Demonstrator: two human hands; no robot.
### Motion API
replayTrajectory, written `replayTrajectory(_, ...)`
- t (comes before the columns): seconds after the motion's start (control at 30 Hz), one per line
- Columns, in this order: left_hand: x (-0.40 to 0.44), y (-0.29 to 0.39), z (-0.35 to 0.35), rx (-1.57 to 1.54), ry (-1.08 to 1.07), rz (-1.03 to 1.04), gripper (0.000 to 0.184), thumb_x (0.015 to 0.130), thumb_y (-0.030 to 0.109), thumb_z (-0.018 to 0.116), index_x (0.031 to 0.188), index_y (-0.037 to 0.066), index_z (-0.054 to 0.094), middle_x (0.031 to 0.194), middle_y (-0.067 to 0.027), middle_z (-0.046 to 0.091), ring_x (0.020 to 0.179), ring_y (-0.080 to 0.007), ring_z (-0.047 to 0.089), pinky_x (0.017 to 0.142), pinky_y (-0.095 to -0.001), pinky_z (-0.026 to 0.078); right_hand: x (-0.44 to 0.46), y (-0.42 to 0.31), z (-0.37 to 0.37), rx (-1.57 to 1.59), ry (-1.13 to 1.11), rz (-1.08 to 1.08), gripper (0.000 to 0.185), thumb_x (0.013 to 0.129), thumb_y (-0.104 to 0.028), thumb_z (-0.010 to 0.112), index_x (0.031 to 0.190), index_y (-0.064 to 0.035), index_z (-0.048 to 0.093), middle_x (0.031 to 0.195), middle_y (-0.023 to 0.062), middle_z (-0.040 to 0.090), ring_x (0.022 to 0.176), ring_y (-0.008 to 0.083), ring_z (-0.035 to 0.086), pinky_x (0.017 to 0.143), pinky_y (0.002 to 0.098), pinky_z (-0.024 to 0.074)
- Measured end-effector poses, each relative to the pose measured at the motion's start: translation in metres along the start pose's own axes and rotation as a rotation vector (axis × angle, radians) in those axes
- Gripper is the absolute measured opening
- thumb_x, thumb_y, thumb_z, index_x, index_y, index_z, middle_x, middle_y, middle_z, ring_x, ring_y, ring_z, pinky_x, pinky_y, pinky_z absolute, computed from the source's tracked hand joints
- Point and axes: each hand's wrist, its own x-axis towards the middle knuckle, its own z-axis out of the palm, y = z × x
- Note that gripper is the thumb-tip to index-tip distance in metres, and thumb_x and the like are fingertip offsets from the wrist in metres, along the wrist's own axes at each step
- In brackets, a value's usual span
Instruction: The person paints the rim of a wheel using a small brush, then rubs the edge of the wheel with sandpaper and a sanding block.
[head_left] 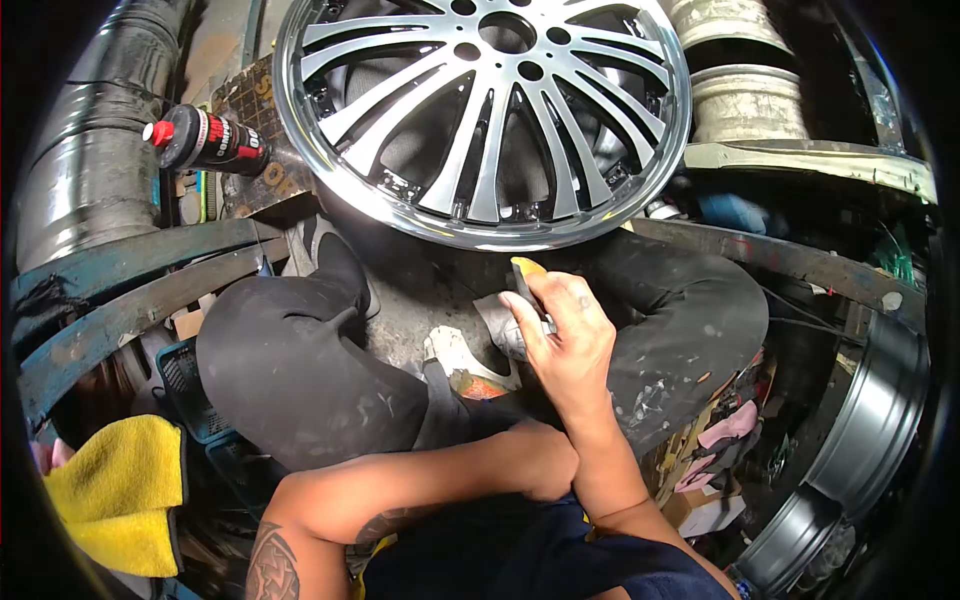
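My right hand (575, 325) is closed on a small black-and-yellow tool (525, 272), held just below the front rim of a large alloy wheel (485, 130). The wheel lies face up, with polished silver spokes and dark gaps between them. My left hand (545, 460) rests against my right forearm, bent inward at the wrist; its fingers are hidden. Nothing can be made out in it. A dark bottle with a red and white cap (210, 140) lies on its side left of the wheel.
A yellow cloth (120, 490) hangs at the lower left, near a teal basket (190, 390). More rims (870, 410) stand at the right, and others (745, 100) lie at the upper right. Metal bars (150, 265) run beside my knees. A pink cloth (728, 428) lies low on the right.
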Motion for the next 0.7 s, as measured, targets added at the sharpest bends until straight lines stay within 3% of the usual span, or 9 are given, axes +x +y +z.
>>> replayTrajectory(0.1,-0.012,0.007,-0.009,-0.152,-0.026,0.228,0.039,0.099,0.034,0.062,0.103,-0.002,0.077,0.109,-0.0224,0.076,0.105,-0.0396,0.072,0.095,-0.0475,0.055,0.010,0.001,0.001,-0.099,0.071,-0.110,0.024,0.082,-0.001,0.086,0.103,-0.0032,0.074,0.095,0.0110,0.070,0.075,0.0253,0.068,0.067,0.0345,0.0560)
replayTrajectory(0.2,-0.019,0.007,-0.017,-0.284,-0.032,0.410,0.037,0.101,0.034,0.060,0.104,0.001,0.075,0.108,-0.0197,0.076,0.106,-0.0379,0.071,0.094,-0.0474,0.054,0.011,0.006,0.006,-0.150,0.064,-0.103,0.031,0.086,-0.009,0.084,0.116,-0.0089,0.078,0.095,0.0086,0.069,0.077,0.0255,0.066,0.072,0.0380,0.0546)
replayTrajectory(0.33,-0.027,0.008,-0.028,-0.355,-0.029,0.433,0.035,0.102,0.035,0.061,0.108,0.003,0.073,0.107,-0.0178,0.076,0.108,-0.0371,0.070,0.094,-0.0465,0.053,0.012,0.006,0.003,-0.223,-0.001,-0.103,0.036,0.086,-0.015,0.084,0.121,-0.0135,0.079,0.086,0.0041,0.068,0.074,0.0242,0.063,0.069,0.0374,0.0509)
replayTrajectory(0.53,-0.025,0.008,-0.023,-0.427,0.011,0.469,0.034,0.101,0.034,0.063,0.107,0.002,0.072,0.106,-0.0177,0.076,0.108,-0.0363,0.069,0.094,-0.0458,0.053,0.024,-0.004,-0.005,-0.403,-0.088,-0.178,0.032,0.083,-0.016,0.084,0.115,-0.0175,0.081,0.072,-0.0003,0.062,0.066,0.0224,0.056,0.064,0.0383,0.0422)
replayTrajectory(0.7,-0.028,0.006,-0.026,-0.457,0.014,0.481,0.033,0.101,0.033,0.063,0.109,0.002,0.071,0.108,-0.0178,0.075,0.110,-0.0364,0.069,0.095,-0.0461,0.053,0.027,-0.007,-0.004,-0.404,-0.142,-0.173,0.036,0.081,-0.011,0.081,0.117,-0.0182,0.080,0.072,-0.0014,0.060,0.067,0.0218,0.056,0.070,0.0382,0.0413)
